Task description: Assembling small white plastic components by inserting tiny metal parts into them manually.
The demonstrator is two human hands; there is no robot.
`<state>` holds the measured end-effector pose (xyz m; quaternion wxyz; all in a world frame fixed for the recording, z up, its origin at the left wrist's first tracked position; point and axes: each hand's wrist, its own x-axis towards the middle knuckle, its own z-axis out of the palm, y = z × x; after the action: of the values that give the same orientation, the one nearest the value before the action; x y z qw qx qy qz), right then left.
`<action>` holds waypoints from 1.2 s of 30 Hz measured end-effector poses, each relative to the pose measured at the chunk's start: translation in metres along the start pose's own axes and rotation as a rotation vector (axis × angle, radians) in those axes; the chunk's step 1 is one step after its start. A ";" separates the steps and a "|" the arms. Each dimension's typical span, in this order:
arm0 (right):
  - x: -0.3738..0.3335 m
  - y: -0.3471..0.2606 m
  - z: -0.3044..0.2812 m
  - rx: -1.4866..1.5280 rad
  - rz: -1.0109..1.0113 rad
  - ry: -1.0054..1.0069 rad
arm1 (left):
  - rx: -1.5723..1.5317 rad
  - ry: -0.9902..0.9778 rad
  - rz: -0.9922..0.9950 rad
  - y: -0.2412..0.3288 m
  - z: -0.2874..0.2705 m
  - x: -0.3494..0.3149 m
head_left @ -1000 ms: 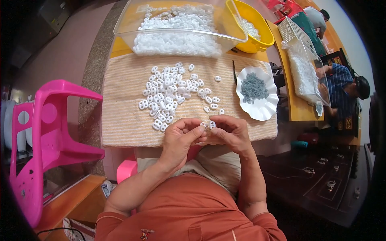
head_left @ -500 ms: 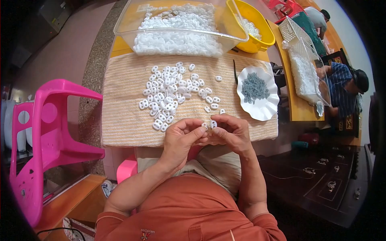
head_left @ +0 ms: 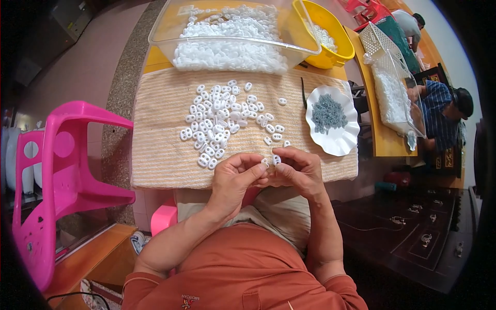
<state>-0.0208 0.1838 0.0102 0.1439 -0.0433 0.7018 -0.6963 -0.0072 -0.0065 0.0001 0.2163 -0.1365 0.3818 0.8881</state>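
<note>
My left hand (head_left: 235,175) is closed, with thumb and forefinger pinching a small whitish, ring-like plastic piece (head_left: 265,161). Right beside it, my right hand (head_left: 302,173) pinches a white oval two-hole plastic piece (head_left: 276,159), its holes turned up toward me. The two pieces are close together, with a narrow gap between them, over the near edge of the towel (head_left: 160,160). Beyond my hands lies a loose pile of similar white two-hole pieces (head_left: 212,119), several scattered to its right. A white scalloped plate (head_left: 338,146) holds a heap of tiny grey parts (head_left: 328,113), too fine to make out.
A clear plastic bin (head_left: 232,41) full of white pieces stands at the far side, beside a yellow basin (head_left: 336,59). A thin black tool (head_left: 303,93) lies by the plate. Left is a pink chair (head_left: 77,165). At another table (head_left: 382,147), right, sits a person (head_left: 442,113).
Both hands keep their pinches and stay nearly in place. The whole view has shifted very slightly; nothing has been picked up or let go.
</note>
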 end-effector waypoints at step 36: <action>-0.002 0.005 0.004 0.071 0.067 -0.039 | 0.011 -0.021 0.011 -0.001 0.001 0.000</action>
<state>-0.0171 0.1805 0.0055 0.1823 -0.0280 0.6747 -0.7147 -0.0066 -0.0053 0.0007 0.2164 -0.1236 0.3852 0.8885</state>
